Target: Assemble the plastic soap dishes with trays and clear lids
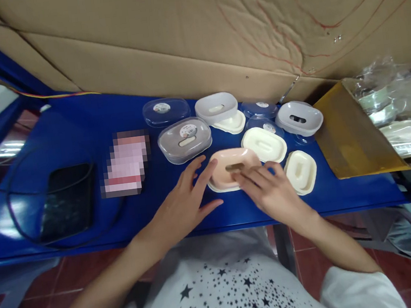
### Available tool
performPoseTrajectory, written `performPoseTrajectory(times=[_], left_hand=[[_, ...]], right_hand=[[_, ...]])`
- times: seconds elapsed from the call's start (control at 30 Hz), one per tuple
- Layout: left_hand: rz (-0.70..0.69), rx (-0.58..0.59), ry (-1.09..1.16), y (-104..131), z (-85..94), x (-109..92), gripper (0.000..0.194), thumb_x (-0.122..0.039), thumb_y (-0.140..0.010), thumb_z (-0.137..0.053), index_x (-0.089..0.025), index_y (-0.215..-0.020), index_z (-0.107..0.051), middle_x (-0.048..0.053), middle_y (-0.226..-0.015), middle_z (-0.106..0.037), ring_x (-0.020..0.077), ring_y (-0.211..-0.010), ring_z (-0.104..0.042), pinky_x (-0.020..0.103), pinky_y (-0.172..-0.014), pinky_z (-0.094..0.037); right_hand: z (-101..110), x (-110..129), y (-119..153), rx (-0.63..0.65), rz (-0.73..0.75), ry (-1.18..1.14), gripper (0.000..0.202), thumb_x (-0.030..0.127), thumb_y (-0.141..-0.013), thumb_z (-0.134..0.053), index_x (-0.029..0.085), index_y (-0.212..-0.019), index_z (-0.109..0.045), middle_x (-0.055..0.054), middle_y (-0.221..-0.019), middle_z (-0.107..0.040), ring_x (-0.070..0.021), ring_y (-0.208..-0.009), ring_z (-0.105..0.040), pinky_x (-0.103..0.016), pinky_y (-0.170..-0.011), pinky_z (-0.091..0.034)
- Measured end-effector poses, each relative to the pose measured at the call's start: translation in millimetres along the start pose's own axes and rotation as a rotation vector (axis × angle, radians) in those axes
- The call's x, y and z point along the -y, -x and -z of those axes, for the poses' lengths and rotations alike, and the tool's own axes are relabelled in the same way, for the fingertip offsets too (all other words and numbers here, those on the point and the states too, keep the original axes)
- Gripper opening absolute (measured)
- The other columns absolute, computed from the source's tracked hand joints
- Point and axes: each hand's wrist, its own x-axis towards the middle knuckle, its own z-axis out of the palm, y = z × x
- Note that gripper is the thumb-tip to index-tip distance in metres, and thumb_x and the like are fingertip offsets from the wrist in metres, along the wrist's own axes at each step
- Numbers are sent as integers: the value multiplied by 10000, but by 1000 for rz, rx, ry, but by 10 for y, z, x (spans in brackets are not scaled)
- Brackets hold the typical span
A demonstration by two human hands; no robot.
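Left hand [191,191] and right hand [272,190] at the pink dish [220,171].
Head view: pink dish sits on a cream base [219,189], edge showing beneath. Left hand spread, thumb apart, fingertips at the dish's left rim; right fingers bunched at its slot, cannot tell whether they grip anything. Progress, as judged: dish and base look paired; slot seems the step in hand; no cover on it. Behind-left of the pink dish, a covered grey dish [185,141] looks complete. Seemingly left: loose bases [300,172] right and behind-right of the pink dish; bare grey dishes [216,106] behind and farther behind-right; clear lids [166,113] behind. Well right of it, a box [332,133] of wrapped dishes [408,138]: finished or stock, cannot tell.
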Motion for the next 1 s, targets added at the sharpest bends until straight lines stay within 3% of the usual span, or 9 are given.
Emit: performPoseTrajectory(times=[0.1, 0.27, 0.4, 0.47, 0.57, 0.63, 0.7, 0.87, 1.0], left_hand=[[-42, 39, -24, 15, -59, -2, 790, -393, -1094, -682, -271, -1747, -253, 253, -1782, -328, 434, -1624, -437, 607, -1206, -556], [-94, 70, -124, 1, -129, 41, 496, -376, -1108, -656, -186, -1547, -525, 266, -1656, -522, 418, -1479, -603, 592, -1168, -582], [-127, 68, -144, 53, -134, 46, 475, -390, -1126, -625, -189, -1546, -533, 279, -1660, -514, 423, -1489, -596, 598, -1149, -591], [-137, 67, -118, 77, -124, 54, 474, -383, -1119, -639, -192, -1541, -540, 280, -1677, -492, 424, -1507, -579, 602, -1162, -581], [-135, 73, -36, 95, -89, 70, 506, -444, -1080, -711, -212, -1506, -569, 257, -1698, -472, 427, -1542, -538, 613, -1191, -557], [-135, 82, 14, 99, -57, 81, 538, -497, -1048, -753, -231, -1484, -585, 232, -1695, -482, 424, -1536, -538, 621, -1201, -545], [-142, 93, 36, 101, -22, 89, 535, -508, -1033, -772, -241, -1463, -597, 212, -1675, -506, 414, -1514, -558, 620, -1208, -537], [-138, 91, 28, 116, 30, 124, 466, -422, -1037, -777, -229, -1425, -607, 196, -1642, -533, 384, -1502, -569, 580, -1222, -530], [-141, 77, 43, 130, 6, 191, 505, -424, -1013, -810, -213, -1424, -607, 197, -1636, -546, 375, -1491, -581, 558, -1217, -536]], right_hand=[[-160, 136, 46, 12, 30, -45, 586, 122, -1110, -487, 362, -1641, -554, -69, -1474, -749, -327, -1316, -707, -540, -1036, -567], [-332, 227, 70, -8, 69, -100, 594, 114, -1109, -516, 319, -1666, -532, -80, -1528, -718, -322, -1386, -683, -544, -1132, -563], [-288, 120, 210, -74, 43, -188, 615, 191, -1114, -570, 421, -1678, -486, -27, -1545, -710, -302, -1398, -685, -569, -1176, -548], [-222, -54, 359, -201, -136, -163, 527, 294, -1111, -613, 418, -1620, -549, -48, -1514, -725, -335, -1379, -688, -618, -1157, -539], [-164, -335, 648, -328, -526, 26, 364, 414, -1107, -602, 354, -1455, -693, -123, -1469, -731, -428, -1375, -661, -699, -1099, -512], [-170, -448, 808, -318, -639, 93, 328, 464, -1105, -576, 331, -1344, -755, -147, -1427, -746, -461, -1351, -661, -724, -1081, -497], [-181, -489, 876, -303, -639, 70, 328, 477, -1103, -559, 310, -1275, -783, -153, -1399, -757, -450, -1318, -678, -699, -1078, -504], [-73, -609, 517, -256, -469, -29, 354, 412, -1142, -477, 264, -1285, -766, -128, -1438, -752, -356, -1358, -680, -550, -1112, -516], [45, -1080, -115, -142, -422, -34, 417, 315, -1139, -394, 238, -1336, -754, -124, -1437, -762, -351, -1356, -687, -556, -1143, -506]])
